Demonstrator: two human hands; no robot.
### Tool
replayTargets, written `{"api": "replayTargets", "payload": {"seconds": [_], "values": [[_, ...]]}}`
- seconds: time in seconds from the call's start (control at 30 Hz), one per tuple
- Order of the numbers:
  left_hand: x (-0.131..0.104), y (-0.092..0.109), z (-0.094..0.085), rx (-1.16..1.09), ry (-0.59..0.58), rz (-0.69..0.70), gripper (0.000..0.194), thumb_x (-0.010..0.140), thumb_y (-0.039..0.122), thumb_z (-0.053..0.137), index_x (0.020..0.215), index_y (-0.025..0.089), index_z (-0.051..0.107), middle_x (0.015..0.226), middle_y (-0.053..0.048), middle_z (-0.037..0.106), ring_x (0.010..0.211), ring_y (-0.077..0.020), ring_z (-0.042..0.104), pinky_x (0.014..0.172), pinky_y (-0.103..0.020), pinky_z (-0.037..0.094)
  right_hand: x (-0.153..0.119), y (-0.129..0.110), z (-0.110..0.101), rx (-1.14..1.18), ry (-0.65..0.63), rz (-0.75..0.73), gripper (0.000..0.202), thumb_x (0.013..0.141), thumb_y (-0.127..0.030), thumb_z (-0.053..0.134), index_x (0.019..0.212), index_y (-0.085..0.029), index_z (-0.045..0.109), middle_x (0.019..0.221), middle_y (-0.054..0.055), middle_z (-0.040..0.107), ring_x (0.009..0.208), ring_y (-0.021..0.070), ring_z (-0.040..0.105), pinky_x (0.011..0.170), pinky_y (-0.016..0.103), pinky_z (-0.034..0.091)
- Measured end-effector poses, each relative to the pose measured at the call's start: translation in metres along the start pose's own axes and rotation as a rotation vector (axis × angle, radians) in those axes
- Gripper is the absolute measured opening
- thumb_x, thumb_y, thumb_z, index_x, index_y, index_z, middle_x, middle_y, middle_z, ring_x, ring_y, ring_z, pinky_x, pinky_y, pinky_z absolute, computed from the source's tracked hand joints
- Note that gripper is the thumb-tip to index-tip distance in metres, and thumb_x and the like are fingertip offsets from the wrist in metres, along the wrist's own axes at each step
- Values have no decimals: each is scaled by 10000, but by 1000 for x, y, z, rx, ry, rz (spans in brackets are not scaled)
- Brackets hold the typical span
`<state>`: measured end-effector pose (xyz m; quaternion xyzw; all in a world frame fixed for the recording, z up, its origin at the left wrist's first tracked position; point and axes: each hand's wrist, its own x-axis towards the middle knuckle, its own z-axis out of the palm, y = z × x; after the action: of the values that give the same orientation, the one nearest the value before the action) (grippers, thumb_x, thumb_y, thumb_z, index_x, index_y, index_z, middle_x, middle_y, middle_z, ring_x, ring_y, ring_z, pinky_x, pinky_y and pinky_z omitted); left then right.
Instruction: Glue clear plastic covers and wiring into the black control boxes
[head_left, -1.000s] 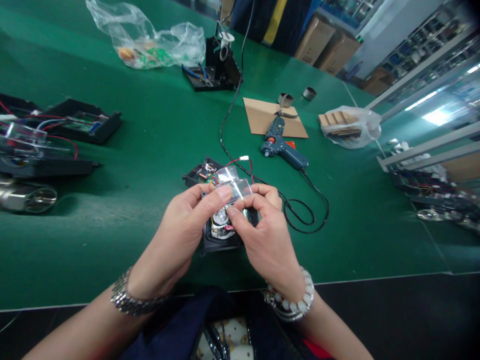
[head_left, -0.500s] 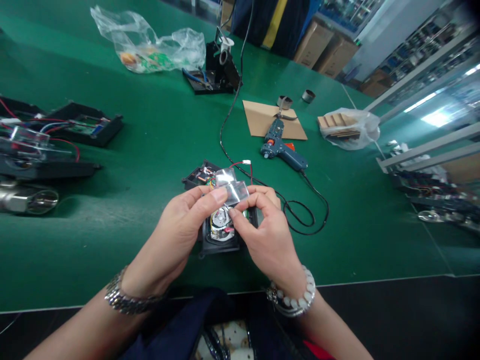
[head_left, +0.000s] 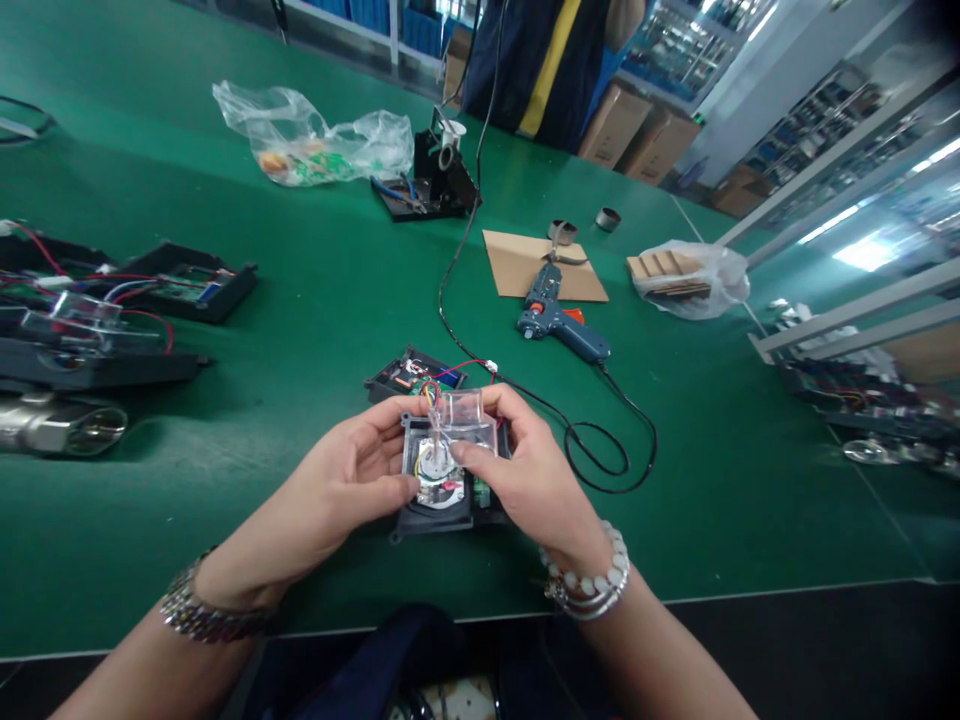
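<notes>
A black plastic housing [head_left: 435,518] lies in front of me, with a round white mechanism [head_left: 436,462] and thin wires inside. Over its upper right part sits a clear plastic cover [head_left: 463,408]. My right hand [head_left: 525,465] grips this cover, thumb on its near side and fingers behind it. My left hand [head_left: 360,465] is curled around the housing's left side, its thumb at the near left rim and its fingertips at the far edge. Just beyond lies a smaller black case half [head_left: 409,370] with a circuit board, joined by coloured wires.
A glue gun [head_left: 562,325] rests by a cardboard sheet [head_left: 502,262], its black cable looping to my right. More opened housings [head_left: 97,350] and a metal cylinder [head_left: 64,425] lie at left. Plastic bags [head_left: 322,145] and a black stand [head_left: 435,180] are farther back.
The clear cover has come down from above the housing onto its upper right part. My left hand has let go of the cover and moved to the housing's left side.
</notes>
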<state>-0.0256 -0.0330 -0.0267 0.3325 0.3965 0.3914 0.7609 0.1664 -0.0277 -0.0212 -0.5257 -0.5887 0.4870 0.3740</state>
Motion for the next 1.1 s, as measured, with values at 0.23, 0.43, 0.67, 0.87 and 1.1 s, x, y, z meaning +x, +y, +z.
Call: {"api": "replayTargets", "payload": {"seconds": [0.23, 0.43, 0.67, 0.87, 1.1], "values": [[0, 1, 10, 155, 83, 49, 400, 747, 129, 752, 1132, 206, 675, 1090, -91, 780, 960, -257, 749, 841, -309, 607, -3, 2, -3, -79, -12, -45, 292, 866, -125, 673, 1134, -241, 668, 1133, 15, 738, 1054, 220, 681, 965, 401, 535], [-3, -13, 12, 374, 142, 124, 361, 896, 171, 611, 1248, 226, 554, 1133, -48, 757, 904, -184, 734, 771, -263, 585, -6, 5, -6, -210, -28, -87, 208, 923, -193, 704, 1123, -242, 686, 1151, 39, 722, 1108, 256, 646, 1018, 459, 490], [-5, -17, 7, 407, 104, 155, 344, 950, 164, 570, 1281, 245, 526, 1160, -31, 753, 1021, -182, 739, 829, -262, 591, -4, -17, -33, -319, -210, -155, 620, 828, -97, 704, 1409, -290, 603, 1445, 29, 596, 1423, 262, 450, 1236, 481, 314], [-6, -15, 4, 449, 83, 168, 322, 992, 204, 586, 1305, 259, 537, 1176, -18, 754, 1028, -168, 739, 853, -251, 589, 4, -36, -32, -250, -126, -119, 326, 946, -453, 737, 1248, -331, 743, 1298, 14, 707, 1345, 266, 515, 1163, 478, 398], [-9, -12, -1, 424, 20, 151, 321, 949, 144, 605, 1238, 266, 536, 1030, 12, 752, 921, -128, 742, 790, -200, 600, -7, -41, -24, -321, -161, -196, 242, 872, -338, 859, 1079, -280, 748, 1092, -33, 758, 1274, 226, 518, 1196, 421, 311]]}}
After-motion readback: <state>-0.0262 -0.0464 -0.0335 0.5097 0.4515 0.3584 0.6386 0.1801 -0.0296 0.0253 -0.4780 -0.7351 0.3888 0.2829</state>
